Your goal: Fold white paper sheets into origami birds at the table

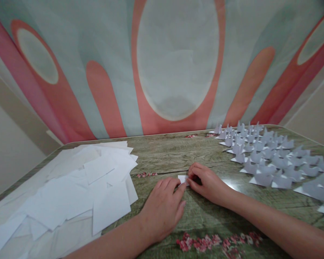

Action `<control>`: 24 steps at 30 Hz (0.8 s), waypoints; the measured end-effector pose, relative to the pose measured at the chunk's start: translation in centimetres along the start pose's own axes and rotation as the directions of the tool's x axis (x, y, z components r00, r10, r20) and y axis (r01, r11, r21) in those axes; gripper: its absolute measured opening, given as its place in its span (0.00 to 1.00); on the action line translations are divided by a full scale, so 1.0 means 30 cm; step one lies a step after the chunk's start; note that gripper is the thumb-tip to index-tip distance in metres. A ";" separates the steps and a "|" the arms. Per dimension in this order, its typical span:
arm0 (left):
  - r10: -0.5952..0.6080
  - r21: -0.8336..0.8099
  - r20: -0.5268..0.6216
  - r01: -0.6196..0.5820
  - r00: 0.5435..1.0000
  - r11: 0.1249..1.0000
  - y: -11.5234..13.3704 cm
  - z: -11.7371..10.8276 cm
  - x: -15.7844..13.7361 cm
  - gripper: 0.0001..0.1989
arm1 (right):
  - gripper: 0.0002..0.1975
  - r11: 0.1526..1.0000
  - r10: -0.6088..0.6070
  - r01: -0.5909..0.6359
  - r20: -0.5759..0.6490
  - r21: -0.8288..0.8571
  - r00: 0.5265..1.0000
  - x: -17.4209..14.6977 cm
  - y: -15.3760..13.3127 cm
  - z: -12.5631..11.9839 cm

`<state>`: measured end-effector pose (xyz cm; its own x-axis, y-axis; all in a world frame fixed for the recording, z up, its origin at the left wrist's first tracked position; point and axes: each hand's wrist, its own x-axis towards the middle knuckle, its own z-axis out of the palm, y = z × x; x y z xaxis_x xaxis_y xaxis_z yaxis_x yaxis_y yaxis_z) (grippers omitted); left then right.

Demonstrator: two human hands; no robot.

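A small piece of folded white paper lies on the table between my hands. My left hand rests palm down with its fingers together, the index fingertip holding the paper's near edge. From the other side, my right hand is closed, its thumb and fingertips pinching the right end of the same paper. Parts of the paper are covered by the fingertips, so its full shape is hidden.
A spread-out pile of white paper sheets covers the table's left side. Rows of folded white paper figures stand on the right. The wood-grain table with printed flowers meets a patterned wall covering behind.
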<state>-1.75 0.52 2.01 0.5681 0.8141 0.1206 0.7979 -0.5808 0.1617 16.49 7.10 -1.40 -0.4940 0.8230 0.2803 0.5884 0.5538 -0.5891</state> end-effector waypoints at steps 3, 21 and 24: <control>0.009 0.003 0.005 -0.009 1.000 1.000 -0.001 -0.004 0.001 0.20 | 0.04 1.000 0.004 -0.004 0.000 0.000 1.000 0.000 0.001 0.000; 0.063 0.103 0.014 -0.064 0.998 0.993 0.001 -0.013 0.014 0.18 | 0.03 0.997 -0.005 0.007 -0.028 0.074 1.000 -0.009 -0.002 -0.014; 0.060 0.116 0.019 -0.062 0.998 0.991 -0.001 -0.010 0.014 0.19 | 0.05 0.983 -0.073 0.080 -0.047 0.166 0.996 -0.027 -0.007 -0.050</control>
<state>-1.58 0.88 2.35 0.6186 0.7777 0.1118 0.7792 -0.6255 0.0394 17.73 6.51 -0.38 -0.5053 0.7852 0.3581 0.4326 0.5895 -0.6822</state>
